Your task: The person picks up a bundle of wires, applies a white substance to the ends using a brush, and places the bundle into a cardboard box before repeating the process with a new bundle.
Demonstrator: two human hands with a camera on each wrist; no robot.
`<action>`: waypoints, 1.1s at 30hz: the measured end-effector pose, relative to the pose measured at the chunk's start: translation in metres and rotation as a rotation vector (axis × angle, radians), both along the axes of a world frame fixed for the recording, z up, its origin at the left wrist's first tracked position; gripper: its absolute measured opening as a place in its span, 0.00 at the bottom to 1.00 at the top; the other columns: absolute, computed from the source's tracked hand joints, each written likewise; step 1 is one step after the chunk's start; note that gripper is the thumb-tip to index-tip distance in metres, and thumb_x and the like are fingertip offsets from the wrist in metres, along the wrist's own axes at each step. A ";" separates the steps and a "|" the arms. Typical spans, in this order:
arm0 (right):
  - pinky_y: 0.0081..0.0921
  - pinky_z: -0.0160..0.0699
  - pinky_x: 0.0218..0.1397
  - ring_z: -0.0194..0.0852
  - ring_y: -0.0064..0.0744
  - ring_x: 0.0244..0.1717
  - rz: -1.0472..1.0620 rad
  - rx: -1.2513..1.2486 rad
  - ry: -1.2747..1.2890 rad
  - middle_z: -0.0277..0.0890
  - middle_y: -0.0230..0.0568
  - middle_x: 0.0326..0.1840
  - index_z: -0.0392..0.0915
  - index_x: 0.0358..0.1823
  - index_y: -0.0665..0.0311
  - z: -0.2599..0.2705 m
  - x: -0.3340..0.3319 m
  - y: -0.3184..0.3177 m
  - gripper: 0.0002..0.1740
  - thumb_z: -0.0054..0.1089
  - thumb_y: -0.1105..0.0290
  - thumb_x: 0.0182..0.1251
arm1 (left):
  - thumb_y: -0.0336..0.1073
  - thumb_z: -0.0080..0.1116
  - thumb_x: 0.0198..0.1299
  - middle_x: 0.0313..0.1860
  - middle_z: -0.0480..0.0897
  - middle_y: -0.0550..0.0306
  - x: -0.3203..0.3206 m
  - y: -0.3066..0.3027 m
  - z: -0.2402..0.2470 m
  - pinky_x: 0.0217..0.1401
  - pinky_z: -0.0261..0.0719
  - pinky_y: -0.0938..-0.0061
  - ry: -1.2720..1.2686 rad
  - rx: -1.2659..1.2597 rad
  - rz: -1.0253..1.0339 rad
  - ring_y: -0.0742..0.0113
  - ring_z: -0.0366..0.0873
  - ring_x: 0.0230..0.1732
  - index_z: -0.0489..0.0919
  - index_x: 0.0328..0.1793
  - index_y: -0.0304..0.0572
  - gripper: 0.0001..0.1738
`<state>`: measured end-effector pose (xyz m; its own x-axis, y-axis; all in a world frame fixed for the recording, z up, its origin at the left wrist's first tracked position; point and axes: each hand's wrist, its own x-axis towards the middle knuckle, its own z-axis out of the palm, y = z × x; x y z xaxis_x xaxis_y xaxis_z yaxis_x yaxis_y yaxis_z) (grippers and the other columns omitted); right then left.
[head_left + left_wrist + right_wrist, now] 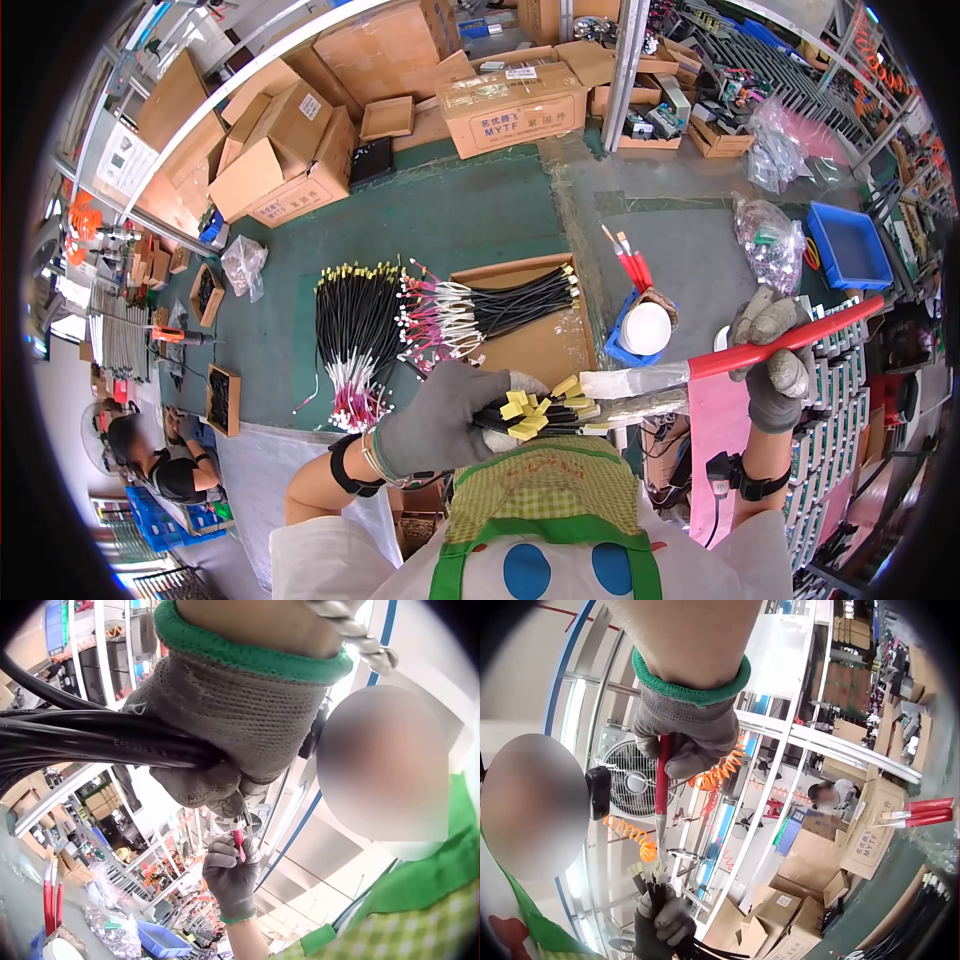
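In the head view my gloved left hand (430,418) grips a bundle of black cables (105,739), whose yellow ends (535,410) stick out past the fingers toward the right. My gloved right hand (775,388) holds a paintbrush by its red handle (835,322). The brush's pale head (615,384) reaches left to the yellow ends and overlaps them in this view. From the right wrist, the brush (662,787) points down at the cable ends (651,876) in the left hand.
Two piles of black cables (355,310) lie on the green bench, one partly on a flat cardboard tray (560,350). A white tub (645,328) stands near more red brushes (625,255). Behind are cardboard boxes (515,105); a blue bin (850,245) is at right. Another person (170,470) sits at left.
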<state>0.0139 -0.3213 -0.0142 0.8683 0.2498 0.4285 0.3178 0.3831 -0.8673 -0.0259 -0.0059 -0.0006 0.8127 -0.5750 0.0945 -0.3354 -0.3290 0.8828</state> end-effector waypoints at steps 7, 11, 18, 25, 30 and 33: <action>0.15 0.72 0.21 0.68 0.25 0.17 -0.008 0.032 0.087 0.66 0.46 0.29 0.71 0.35 0.70 0.002 0.001 -0.003 0.22 0.67 0.59 0.48 | 0.36 0.66 0.44 0.19 0.76 0.57 0.004 0.000 0.003 0.23 0.71 0.77 -0.091 0.017 -0.035 0.61 0.76 0.19 0.76 0.45 0.43 0.19; 0.20 0.70 0.23 0.68 0.28 0.21 0.001 -0.025 0.104 0.68 0.46 0.30 0.72 0.35 0.69 0.001 0.000 0.009 0.23 0.67 0.57 0.48 | 0.36 0.66 0.44 0.18 0.75 0.57 0.005 0.000 0.002 0.23 0.71 0.77 -0.136 0.017 -0.039 0.60 0.75 0.19 0.76 0.44 0.42 0.19; 0.18 0.71 0.20 0.66 0.25 0.16 -0.039 -0.040 0.059 0.66 0.43 0.26 0.72 0.32 0.69 0.007 0.004 0.001 0.22 0.68 0.57 0.47 | 0.35 0.66 0.42 0.17 0.75 0.57 0.007 0.001 0.002 0.22 0.70 0.77 -0.185 0.016 -0.050 0.61 0.75 0.18 0.76 0.44 0.42 0.20; 0.15 0.69 0.20 0.68 0.25 0.16 -0.076 -0.097 0.047 0.69 0.45 0.28 0.73 0.32 0.70 0.007 0.004 0.001 0.23 0.67 0.56 0.48 | 0.35 0.64 0.40 0.17 0.75 0.59 0.011 0.002 -0.010 0.20 0.70 0.75 -0.386 0.021 -0.071 0.63 0.73 0.16 0.76 0.45 0.40 0.22; 0.17 0.69 0.14 0.67 0.26 0.12 -0.104 0.170 0.174 0.68 0.40 0.16 0.71 0.34 0.71 0.013 -0.005 -0.002 0.18 0.64 0.62 0.52 | 0.34 0.61 0.39 0.15 0.70 0.66 0.008 0.002 0.002 0.12 0.62 0.80 -0.863 0.376 -0.084 0.73 0.67 0.13 0.79 0.39 0.43 0.17; 0.17 0.72 0.16 0.70 0.27 0.14 -0.040 0.095 0.165 0.70 0.44 0.20 0.71 0.34 0.72 0.006 -0.016 0.000 0.19 0.65 0.62 0.50 | 0.31 0.60 0.38 0.13 0.65 0.69 0.008 0.000 0.005 0.07 0.53 0.83 -1.067 0.519 -0.031 0.79 0.61 0.11 0.80 0.34 0.44 0.12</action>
